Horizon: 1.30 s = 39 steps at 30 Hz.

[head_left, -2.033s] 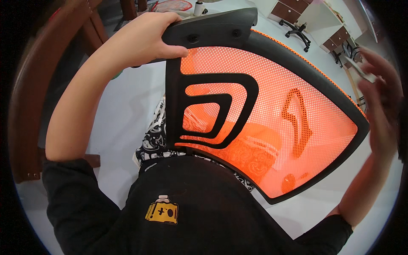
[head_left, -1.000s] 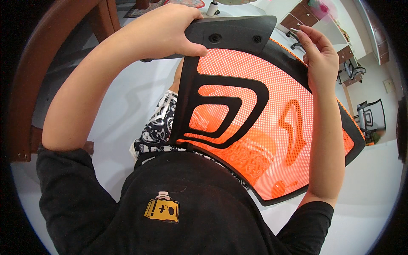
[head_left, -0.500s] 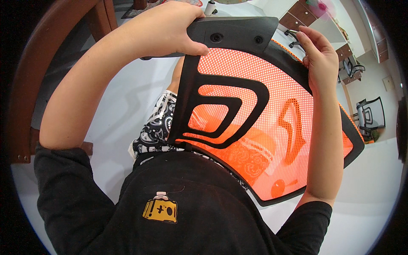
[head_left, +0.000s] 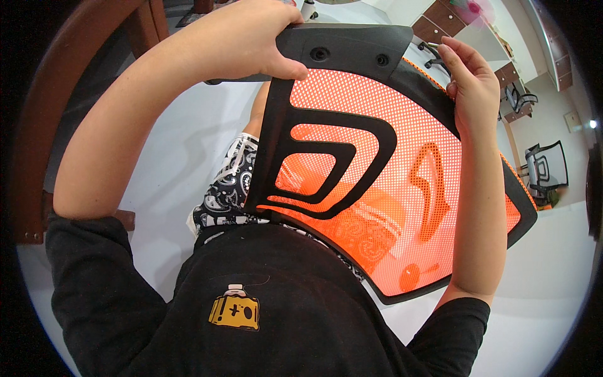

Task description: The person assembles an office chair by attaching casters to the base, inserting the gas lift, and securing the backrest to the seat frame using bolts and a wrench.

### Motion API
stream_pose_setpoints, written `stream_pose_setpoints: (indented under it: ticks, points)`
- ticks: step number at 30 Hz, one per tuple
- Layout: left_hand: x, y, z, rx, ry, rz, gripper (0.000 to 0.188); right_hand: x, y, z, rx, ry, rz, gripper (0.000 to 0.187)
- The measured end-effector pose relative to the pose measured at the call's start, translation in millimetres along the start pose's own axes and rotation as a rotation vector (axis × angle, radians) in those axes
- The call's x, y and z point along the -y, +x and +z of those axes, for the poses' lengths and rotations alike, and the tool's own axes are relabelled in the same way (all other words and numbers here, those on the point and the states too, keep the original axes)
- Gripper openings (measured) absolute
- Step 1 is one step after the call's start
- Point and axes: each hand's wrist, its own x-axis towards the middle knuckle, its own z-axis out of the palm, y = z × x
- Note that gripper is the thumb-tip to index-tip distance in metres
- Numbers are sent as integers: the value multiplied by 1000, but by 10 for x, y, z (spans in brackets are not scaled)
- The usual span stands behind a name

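An office chair backrest with orange mesh and a black frame lies tilted across my lap. Along its upper edge runs a dark grey plastic part with two round screw holes. My left hand is closed round the left end of this part, the thumb pressed on its face. Just right of the part, my right hand is raised, thumb and index finger pinching a small, thin, screw-like metal piece. Its wrist is close to the frame's far edge. My right forearm covers some of the mesh.
A brown wooden frame stands at the left. Office chairs with black frames, one of them a mesh chair, stand at the right. Brown and white cabinets and a pink fan are at the far right. The floor is pale.
The backrest and my left arm have shifted very slightly left. Both hands keep the same grip.
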Motion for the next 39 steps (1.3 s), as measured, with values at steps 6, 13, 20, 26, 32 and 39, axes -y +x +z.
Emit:
stream_pose_setpoints:
  ticks: [6, 13, 20, 26, 32, 39]
  points:
    - [11, -27, -16, -2, 17, 7, 55, 59, -39, 23, -1, -21, -40, 24]
    - [3, -52, -35, -19, 10, -15, 55, 197, -208, 198, 211, -272, -593, 16]
    - [-237, 59, -386, 275, -43, -145, 51, 249, -215, 287, 272, -529, -671, 13]
    - [-456, 143, -542, 467, -62, -300, 45, 216, -183, 346, 258, -661, -857, 15]
    - [-435, 110, -588, 480, -131, -239, 43, 254, -213, 353, 248, -847, -884, 8]
    - [-424, 71, -576, 438, -72, -201, 42, 297, -206, 360, 224, -896, -852, 8]
